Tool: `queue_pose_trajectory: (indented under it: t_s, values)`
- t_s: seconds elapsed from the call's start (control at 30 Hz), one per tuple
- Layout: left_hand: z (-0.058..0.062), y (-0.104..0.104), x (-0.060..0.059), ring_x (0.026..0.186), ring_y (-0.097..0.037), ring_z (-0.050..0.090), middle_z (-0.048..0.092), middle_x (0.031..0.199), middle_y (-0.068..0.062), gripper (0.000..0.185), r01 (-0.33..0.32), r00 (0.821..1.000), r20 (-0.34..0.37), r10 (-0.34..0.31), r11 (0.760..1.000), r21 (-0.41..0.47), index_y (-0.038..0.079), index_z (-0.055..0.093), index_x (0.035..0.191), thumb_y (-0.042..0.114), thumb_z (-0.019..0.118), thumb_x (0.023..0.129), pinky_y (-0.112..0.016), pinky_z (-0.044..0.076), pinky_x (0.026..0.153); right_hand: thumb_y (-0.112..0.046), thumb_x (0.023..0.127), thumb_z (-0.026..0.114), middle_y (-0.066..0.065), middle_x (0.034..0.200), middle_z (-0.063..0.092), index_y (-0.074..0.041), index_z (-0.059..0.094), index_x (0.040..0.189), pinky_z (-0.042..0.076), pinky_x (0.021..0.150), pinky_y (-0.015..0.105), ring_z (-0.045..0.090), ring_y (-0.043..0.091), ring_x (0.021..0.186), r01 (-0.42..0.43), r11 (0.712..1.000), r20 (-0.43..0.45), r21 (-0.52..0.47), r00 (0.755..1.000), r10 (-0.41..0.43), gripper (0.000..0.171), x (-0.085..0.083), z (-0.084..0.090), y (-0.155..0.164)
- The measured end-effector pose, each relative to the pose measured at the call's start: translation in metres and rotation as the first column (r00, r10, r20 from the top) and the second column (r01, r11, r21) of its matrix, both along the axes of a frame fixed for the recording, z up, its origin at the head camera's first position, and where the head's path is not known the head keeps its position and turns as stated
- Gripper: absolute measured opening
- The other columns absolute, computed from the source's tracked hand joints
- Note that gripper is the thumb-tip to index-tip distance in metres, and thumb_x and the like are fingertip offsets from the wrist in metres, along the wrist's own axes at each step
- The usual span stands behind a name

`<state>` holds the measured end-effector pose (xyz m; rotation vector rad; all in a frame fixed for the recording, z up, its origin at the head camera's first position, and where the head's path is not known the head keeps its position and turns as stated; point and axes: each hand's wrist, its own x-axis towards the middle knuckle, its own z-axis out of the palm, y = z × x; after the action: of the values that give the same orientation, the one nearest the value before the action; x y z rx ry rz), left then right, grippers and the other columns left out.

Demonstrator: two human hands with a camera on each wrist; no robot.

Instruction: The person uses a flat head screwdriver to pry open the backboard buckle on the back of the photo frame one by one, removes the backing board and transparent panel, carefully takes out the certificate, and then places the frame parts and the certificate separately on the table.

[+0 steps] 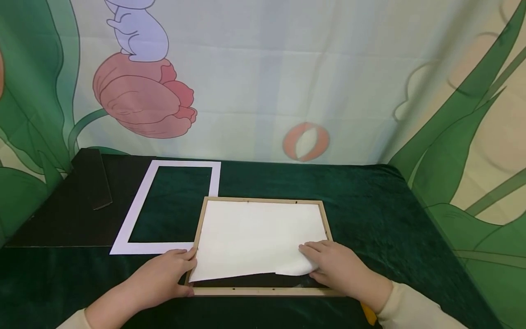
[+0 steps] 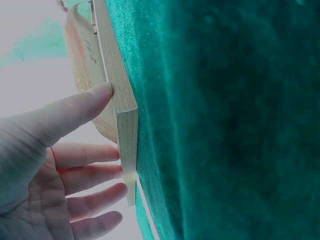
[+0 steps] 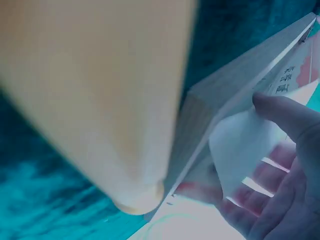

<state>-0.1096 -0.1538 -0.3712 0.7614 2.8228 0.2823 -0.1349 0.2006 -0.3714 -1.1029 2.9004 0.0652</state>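
Observation:
A light wooden picture frame [image 1: 269,291] lies on the dark green cloth. A white sheet of paper [image 1: 259,235] lies inside it, its near edge raised, with a dark strip showing below. My right hand [image 1: 339,265] pinches the sheet's near right corner, thumb on one face and fingers on the other; the paper bends there in the right wrist view. My left hand [image 1: 164,274] rests at the frame's near left corner. In the left wrist view its thumb touches the near bar and its fairly straight, spread fingers touch the left side. The sheet's underside [image 2: 82,65] shows print.
Behind the frame on the left lies a white mat border [image 1: 123,248], partly overlapped by the frame. A black board [image 1: 45,224] with a folded flap [image 1: 92,178] lies farther left. Something yellow [image 1: 368,314] pokes out under the right wrist. A printed curtain [image 1: 255,91] hangs behind.

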Motion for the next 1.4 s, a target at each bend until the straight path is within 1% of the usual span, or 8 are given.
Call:
queue_pose_trajectory:
  t_s: [0.2, 0.37, 0.53, 0.77, 0.93, 1.03, 1.2, 1.4]
  values:
    - [-0.001, 0.000, -0.002, 0.103, -0.027, 0.048, 0.048, 0.119, -0.009, 0.052, -0.007, 1.000, 0.007, 0.007, 1.000, -0.024, 0.010, 0.062, 0.099, 0.040, 0.073, 0.058, -0.040, 0.043, 0.078, -0.012, 0.071, 0.063, -0.001, 0.106, 0.057, -0.013, 0.059, 0.102, 0.041, 0.082, 0.030, 0.053, 0.012, 0.093, -0.087, 0.995, -0.126, -0.058, 0.989, 0.079, 0.031, 0.004, 0.008, -0.009]
    - [-0.001, -0.001, -0.002, 0.102, -0.027, 0.048, 0.048, 0.120, -0.008, 0.058, -0.007, 1.000, 0.007, 0.007, 1.000, -0.007, 0.010, 0.061, 0.106, 0.041, 0.073, 0.058, -0.040, 0.043, 0.078, -0.004, 0.069, 0.067, -0.006, 0.088, 0.061, -0.016, 0.066, 0.087, 0.046, 0.070, 0.025, 0.055, 0.008, 0.079, -0.080, 0.993, -0.246, -0.082, 0.968, 0.057, 0.022, 0.009, 0.019, -0.010]
    - [0.000, -0.001, -0.002, 0.102, -0.027, 0.048, 0.047, 0.121, -0.007, 0.063, -0.010, 1.000, 0.012, 0.010, 1.000, 0.010, 0.010, 0.058, 0.110, 0.041, 0.073, 0.057, -0.041, 0.042, 0.079, 0.000, 0.064, 0.069, -0.006, 0.081, 0.061, -0.015, 0.066, 0.087, 0.047, 0.061, 0.022, 0.055, 0.007, 0.072, -0.021, 0.998, -0.248, -0.054, 0.969, 0.007, 0.028, 0.012, 0.026, -0.010]
    - [-0.001, -0.002, -0.003, 0.096, -0.021, 0.052, 0.054, 0.111, -0.006, 0.084, -0.141, 0.989, 0.045, 0.139, 0.988, 0.064, 0.015, 0.042, 0.126, 0.040, 0.076, 0.054, -0.042, 0.044, 0.075, 0.003, 0.065, 0.068, -0.006, 0.083, 0.063, -0.014, 0.066, 0.089, 0.048, 0.061, 0.024, 0.056, 0.006, 0.073, 0.036, 0.998, -0.249, -0.049, 0.967, -0.047, 0.030, 0.012, 0.031, -0.009]
    - [-0.002, -0.002, -0.004, 0.094, -0.023, 0.052, 0.055, 0.108, -0.007, 0.103, -0.182, 0.983, 0.037, 0.180, 0.981, 0.066, 0.018, 0.025, 0.134, 0.043, 0.077, 0.049, -0.043, 0.046, 0.070, 0.005, 0.064, 0.068, -0.006, 0.082, 0.063, -0.015, 0.066, 0.090, 0.048, 0.059, 0.023, 0.057, 0.007, 0.072, 0.064, 0.995, -0.295, -0.074, 0.952, -0.084, 0.032, 0.014, 0.034, -0.006]
    - [-0.001, -0.001, -0.004, 0.089, -0.022, 0.054, 0.057, 0.104, -0.006, 0.096, -0.195, 0.980, 0.046, 0.193, 0.979, 0.064, 0.017, 0.035, 0.130, 0.045, 0.077, 0.048, -0.044, 0.045, 0.070, 0.005, 0.064, 0.068, -0.006, 0.082, 0.064, -0.015, 0.066, 0.089, 0.048, 0.058, 0.024, 0.057, 0.008, 0.073, 0.060, 0.991, -0.343, -0.122, 0.934, -0.099, 0.032, 0.014, 0.036, -0.003]
    - [0.000, 0.000, -0.003, 0.093, -0.025, 0.053, 0.058, 0.103, -0.005, 0.070, -0.192, 0.980, 0.065, 0.190, 0.981, 0.037, 0.014, 0.059, 0.109, 0.045, 0.076, 0.048, -0.047, 0.043, 0.073, 0.006, 0.064, 0.068, -0.002, 0.083, 0.064, -0.012, 0.066, 0.089, 0.049, 0.057, 0.025, 0.059, 0.009, 0.072, -0.007, 0.973, -0.422, -0.232, 0.902, -0.094, 0.031, 0.013, 0.041, 0.001]
    - [0.002, 0.000, -0.003, 0.095, -0.025, 0.052, 0.057, 0.107, -0.004, 0.060, -0.177, 0.982, 0.066, 0.175, 0.984, 0.029, 0.016, 0.064, 0.102, 0.044, 0.076, 0.050, -0.048, 0.043, 0.073, 0.002, 0.065, 0.068, -0.001, 0.081, 0.064, -0.010, 0.065, 0.090, 0.049, 0.055, 0.025, 0.060, 0.010, 0.068, -0.056, 0.946, -0.464, -0.321, 0.880, -0.105, 0.028, 0.011, 0.048, 0.006]
